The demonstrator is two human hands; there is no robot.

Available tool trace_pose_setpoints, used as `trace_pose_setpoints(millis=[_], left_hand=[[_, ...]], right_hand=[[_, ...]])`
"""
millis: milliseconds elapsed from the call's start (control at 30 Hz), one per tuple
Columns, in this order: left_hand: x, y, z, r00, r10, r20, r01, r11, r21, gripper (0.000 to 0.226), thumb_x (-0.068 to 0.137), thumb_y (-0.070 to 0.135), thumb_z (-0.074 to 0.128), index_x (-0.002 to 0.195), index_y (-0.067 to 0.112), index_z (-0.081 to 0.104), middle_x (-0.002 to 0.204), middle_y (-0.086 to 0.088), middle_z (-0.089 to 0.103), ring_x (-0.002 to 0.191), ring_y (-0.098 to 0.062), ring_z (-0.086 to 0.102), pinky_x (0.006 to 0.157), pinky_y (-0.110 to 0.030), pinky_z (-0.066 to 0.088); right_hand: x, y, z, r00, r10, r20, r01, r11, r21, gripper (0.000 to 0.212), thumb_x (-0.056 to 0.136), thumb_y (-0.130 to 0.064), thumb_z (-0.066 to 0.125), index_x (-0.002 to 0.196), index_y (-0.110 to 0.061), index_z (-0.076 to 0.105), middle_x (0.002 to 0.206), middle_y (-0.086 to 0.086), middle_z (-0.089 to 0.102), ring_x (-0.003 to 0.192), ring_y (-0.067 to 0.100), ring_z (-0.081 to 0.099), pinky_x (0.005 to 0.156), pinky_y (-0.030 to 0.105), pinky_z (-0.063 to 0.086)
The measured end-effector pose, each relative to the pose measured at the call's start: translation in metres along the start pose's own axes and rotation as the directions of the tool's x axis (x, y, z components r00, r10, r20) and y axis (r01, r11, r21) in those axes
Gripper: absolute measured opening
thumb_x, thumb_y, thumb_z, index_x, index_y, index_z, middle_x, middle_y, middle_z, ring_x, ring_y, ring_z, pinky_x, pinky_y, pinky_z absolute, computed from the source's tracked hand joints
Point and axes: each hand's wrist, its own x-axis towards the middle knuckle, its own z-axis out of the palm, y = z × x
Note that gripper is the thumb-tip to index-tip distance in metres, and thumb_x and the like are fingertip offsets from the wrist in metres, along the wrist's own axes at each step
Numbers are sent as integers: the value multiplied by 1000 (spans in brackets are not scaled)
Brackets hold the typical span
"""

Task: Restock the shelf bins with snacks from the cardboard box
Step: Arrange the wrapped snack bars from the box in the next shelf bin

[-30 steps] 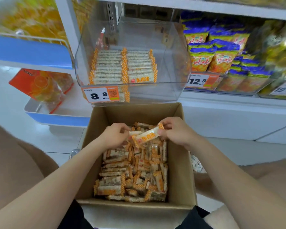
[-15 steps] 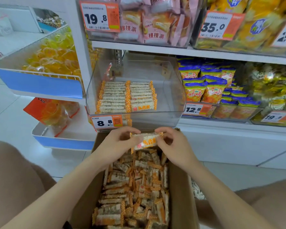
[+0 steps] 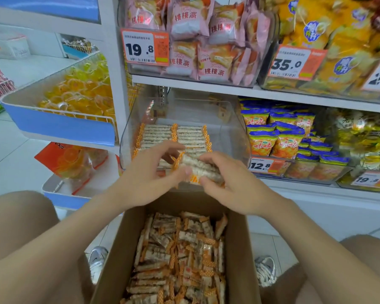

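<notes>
A wrapped snack bar (image 3: 198, 168) with orange ends is held between both hands at the front lip of the clear shelf bin (image 3: 233, 128). My left hand (image 3: 149, 174) pinches its left end and my right hand (image 3: 230, 183) grips its right end. Inside the bin lie two neat rows of the same bars (image 3: 173, 134). Below my arms stands the open cardboard box (image 3: 114, 249), holding several loose bars (image 3: 180, 255).
A pink snack bin (image 3: 195, 40) and a yellow one (image 3: 329, 51) sit on the shelf above. Blue-and-orange chip bags (image 3: 281, 137) fill the bin to the right. A blue-fronted basket of orange jellies (image 3: 75, 99) juts out at left. My knees flank the box.
Both hands lifted the bar out of the box and up to the front of the clear bin. The view tilted upward, showing the upper shelf.
</notes>
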Motion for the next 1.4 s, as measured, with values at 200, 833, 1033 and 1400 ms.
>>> trace_pose_setpoints(millis=[200, 833, 1033, 1400], left_hand=[[29, -38, 7, 966, -147, -213, 228, 874, 428, 27, 101, 37, 49, 117, 25, 66, 115, 3, 67, 111, -24, 62, 96, -45, 47], [46, -63, 26, 979, -19, -203, 125, 844, 521, 26, 83, 39, 43, 61, 25, 38, 62, 12, 39, 97, -26, 52, 102, -57, 37], [49, -67, 19, 994, -46, -100, 93, 837, 540, 31, 89, 41, 35, 70, 22, 50, 69, 7, 55, 78, -23, 53, 88, -49, 44], [31, -46, 13, 974, 136, -183, -36, 885, 464, 6, 95, 27, 56, 91, 23, 55, 81, 9, 52, 82, -17, 51, 70, -36, 41]], right_hand=[[59, 26, -22, 996, 75, -44, -85, 939, -332, 52, 107, -37, 50, 155, -19, 37, 152, 8, 48, 131, 30, 55, 108, 51, 45], [138, 57, 12, 988, 54, 144, 23, 875, -484, 50, 78, -41, 83, 124, -24, 72, 123, 0, 69, 117, 25, 64, 81, 38, 55], [143, 56, 21, 987, 130, 92, -74, 887, -457, 35, 72, -44, 83, 100, -24, 76, 105, -1, 71, 96, 25, 67, 78, 42, 61], [98, 13, -25, 994, 13, -109, -36, 976, -216, 14, 98, -35, 64, 98, -26, 76, 83, -13, 71, 76, 3, 64, 81, 29, 56]])
